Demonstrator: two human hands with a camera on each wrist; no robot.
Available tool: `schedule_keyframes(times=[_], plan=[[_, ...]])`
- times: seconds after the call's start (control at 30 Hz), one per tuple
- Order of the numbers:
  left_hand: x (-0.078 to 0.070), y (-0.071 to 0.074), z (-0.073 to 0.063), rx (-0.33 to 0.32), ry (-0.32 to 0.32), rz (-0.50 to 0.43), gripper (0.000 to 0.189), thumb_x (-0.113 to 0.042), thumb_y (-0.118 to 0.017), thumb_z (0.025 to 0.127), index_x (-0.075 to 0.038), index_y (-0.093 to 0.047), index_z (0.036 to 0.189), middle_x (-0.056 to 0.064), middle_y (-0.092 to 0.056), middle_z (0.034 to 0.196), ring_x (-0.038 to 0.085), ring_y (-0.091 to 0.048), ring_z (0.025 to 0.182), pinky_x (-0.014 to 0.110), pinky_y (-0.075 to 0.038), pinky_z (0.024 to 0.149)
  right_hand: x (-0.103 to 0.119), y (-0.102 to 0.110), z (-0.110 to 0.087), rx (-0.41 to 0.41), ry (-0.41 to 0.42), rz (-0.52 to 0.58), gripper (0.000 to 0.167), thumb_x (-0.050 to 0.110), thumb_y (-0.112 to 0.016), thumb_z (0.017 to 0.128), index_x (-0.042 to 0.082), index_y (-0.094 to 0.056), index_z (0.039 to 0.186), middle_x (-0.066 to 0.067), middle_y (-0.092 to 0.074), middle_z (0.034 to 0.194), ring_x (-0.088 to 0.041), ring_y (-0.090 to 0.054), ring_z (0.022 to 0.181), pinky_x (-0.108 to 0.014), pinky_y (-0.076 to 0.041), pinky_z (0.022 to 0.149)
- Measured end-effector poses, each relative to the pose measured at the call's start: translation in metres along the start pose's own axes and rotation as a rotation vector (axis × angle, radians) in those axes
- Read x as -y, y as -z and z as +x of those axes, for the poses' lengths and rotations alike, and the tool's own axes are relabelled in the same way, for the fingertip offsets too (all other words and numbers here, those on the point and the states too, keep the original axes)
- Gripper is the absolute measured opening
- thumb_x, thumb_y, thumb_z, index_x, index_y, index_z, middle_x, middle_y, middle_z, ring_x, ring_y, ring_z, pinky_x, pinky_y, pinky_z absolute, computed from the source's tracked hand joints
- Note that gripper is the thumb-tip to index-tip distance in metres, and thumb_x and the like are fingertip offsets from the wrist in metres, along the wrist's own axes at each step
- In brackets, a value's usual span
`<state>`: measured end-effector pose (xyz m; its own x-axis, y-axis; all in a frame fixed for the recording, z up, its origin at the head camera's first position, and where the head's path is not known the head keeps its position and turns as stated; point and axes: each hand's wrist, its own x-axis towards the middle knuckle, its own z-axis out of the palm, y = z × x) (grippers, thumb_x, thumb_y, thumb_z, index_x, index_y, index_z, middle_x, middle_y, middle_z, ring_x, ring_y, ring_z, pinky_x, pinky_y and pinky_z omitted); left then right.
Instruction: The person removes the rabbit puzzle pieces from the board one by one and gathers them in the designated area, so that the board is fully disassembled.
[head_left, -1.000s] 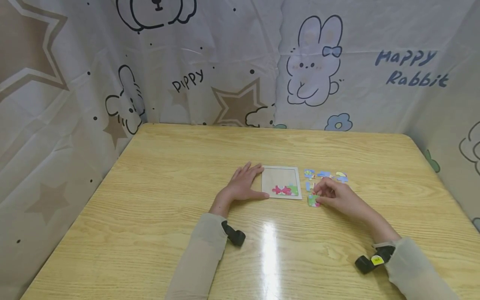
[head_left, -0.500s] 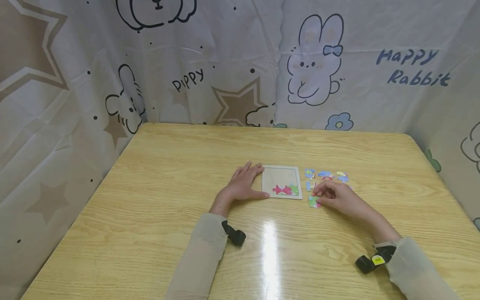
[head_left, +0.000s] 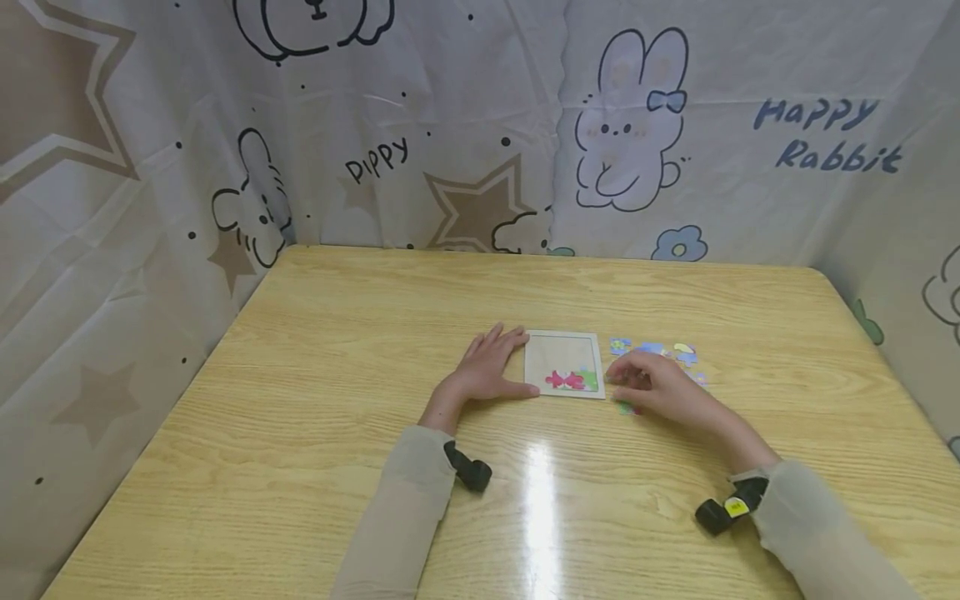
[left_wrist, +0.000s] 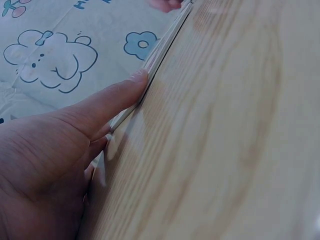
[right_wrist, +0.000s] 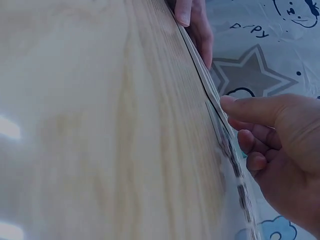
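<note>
My left hand (head_left: 491,371) rests at the left side of a square wooden puzzle board (head_left: 555,354), thumb at its near left corner and fingertips at its far left corner. In the left wrist view the straight thumb (left_wrist: 115,100) lies along the board's edge. Red and green puzzle pieces (head_left: 573,380) lie in the board's near right part. Just beyond the board's right edge is my right hand (head_left: 663,387), thumb and fingers bent toward each other over the loose pieces. I cannot tell whether it pinches a piece. A green and pink puzzle piece (head_left: 628,409) lies partly hidden under it.
Several loose blue puzzle pieces (head_left: 686,352) lie on the wooden table (head_left: 375,317) right of the board, some behind the right hand. A printed curtain (head_left: 450,108) hangs behind the table. Black wrist cameras (head_left: 468,469) sit on both wrists.
The right hand has shifted left from the green and pink piece toward the board's right edge, covering more loose pieces. The left hand and the board have stayed put.
</note>
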<state>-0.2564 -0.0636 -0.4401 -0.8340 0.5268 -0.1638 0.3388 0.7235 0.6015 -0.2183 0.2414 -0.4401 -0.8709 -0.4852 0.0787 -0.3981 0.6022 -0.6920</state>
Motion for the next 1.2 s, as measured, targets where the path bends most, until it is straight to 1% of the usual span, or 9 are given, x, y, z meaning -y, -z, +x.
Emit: schedule_keyframes(times=[0.17,0.23,0.37,0.47,0.57,0.6,0.7,0.93,1.2], plan=[[0.001,-0.001,0.001,-0.001,0.001,0.005,0.091,-0.049,-0.073,0.083,-0.015,-0.028,0.155,0.002,-0.018,0.166,0.026,0.0,0.156,0.047,0.001,0.128,0.007,-0.007,0.014,0.044,0.001,0.007,0.023,0.015,-0.07,0.09,0.009,-0.063,0.111,-0.002,-0.063,0.091,-0.005,-0.053,0.075,-0.021,-0.049,0.065],[0.002,-0.001,0.001,-0.001,0.004,0.006,0.091,-0.048,-0.073,0.083,-0.015,-0.029,0.155,0.002,-0.018,0.166,0.026,0.0,0.156,0.047,0.001,0.128,0.01,-0.009,0.02,0.065,-0.006,0.013,0.024,0.016,-0.069,0.091,0.01,-0.062,0.113,-0.001,-0.062,0.092,-0.007,-0.052,0.077,-0.02,-0.047,0.067],[0.002,-0.001,0.002,-0.003,0.012,0.01,0.091,-0.049,-0.073,0.083,-0.016,-0.028,0.155,0.001,-0.018,0.166,0.025,0.0,0.156,0.047,0.0,0.128,0.015,-0.014,0.033,0.095,-0.012,0.048,0.025,0.018,-0.068,0.092,0.01,-0.061,0.115,-0.004,-0.059,0.092,-0.012,-0.049,0.077,-0.021,-0.044,0.067],[0.002,-0.001,0.002,-0.002,0.019,0.011,0.091,-0.049,-0.072,0.083,-0.017,-0.028,0.155,0.001,-0.018,0.166,0.025,0.0,0.156,0.046,0.001,0.128,0.017,-0.018,0.04,0.105,-0.002,0.055,0.025,0.018,-0.068,0.092,0.01,-0.062,0.115,-0.005,-0.061,0.098,-0.014,-0.049,0.08,-0.021,-0.044,0.067],[0.001,-0.001,0.002,0.001,0.026,0.015,0.091,-0.05,-0.071,0.083,-0.018,-0.027,0.155,0.0,-0.017,0.166,0.024,0.001,0.156,0.046,0.001,0.128,0.017,-0.021,0.045,0.11,0.027,0.032,0.026,0.017,-0.068,0.092,0.008,-0.062,0.116,-0.008,-0.063,0.106,-0.014,-0.049,0.083,-0.021,-0.044,0.07],[0.001,-0.001,0.002,0.003,0.028,0.016,0.091,-0.051,-0.071,0.083,-0.018,-0.027,0.156,0.0,-0.017,0.166,0.024,0.001,0.156,0.046,0.002,0.128,0.017,-0.022,0.047,0.113,0.034,0.026,0.026,0.016,-0.068,0.092,0.008,-0.062,0.116,-0.008,-0.063,0.108,-0.014,-0.049,0.085,-0.022,-0.044,0.072],[0.002,-0.002,0.002,0.004,0.032,0.021,0.091,-0.052,-0.071,0.084,-0.019,-0.026,0.156,-0.001,-0.017,0.166,0.023,0.001,0.156,0.046,0.002,0.128,0.018,-0.024,0.051,0.131,0.044,0.015,0.026,0.014,-0.067,0.092,0.007,-0.062,0.117,-0.009,-0.063,0.108,-0.014,-0.048,0.084,-0.022,-0.044,0.072],[0.002,-0.002,0.003,0.007,0.034,0.018,0.091,-0.051,-0.071,0.083,-0.019,-0.027,0.156,-0.002,-0.017,0.166,0.022,0.002,0.156,0.045,0.002,0.128,0.022,-0.023,0.055,0.208,-0.001,0.053,0.025,0.011,-0.064,0.094,0.008,-0.062,0.119,-0.008,-0.059,0.104,-0.014,-0.046,0.078,-0.021,-0.043,0.068],[0.003,-0.002,0.003,0.006,0.033,0.012,0.09,-0.051,-0.072,0.083,-0.019,-0.028,0.155,-0.002,-0.017,0.166,0.022,0.002,0.156,0.045,0.003,0.128,0.022,-0.022,0.059,0.258,0.023,0.011,0.019,0.009,-0.061,0.095,0.006,-0.061,0.114,-0.01,-0.057,0.104,-0.013,-0.045,0.083,-0.02,-0.042,0.071]])
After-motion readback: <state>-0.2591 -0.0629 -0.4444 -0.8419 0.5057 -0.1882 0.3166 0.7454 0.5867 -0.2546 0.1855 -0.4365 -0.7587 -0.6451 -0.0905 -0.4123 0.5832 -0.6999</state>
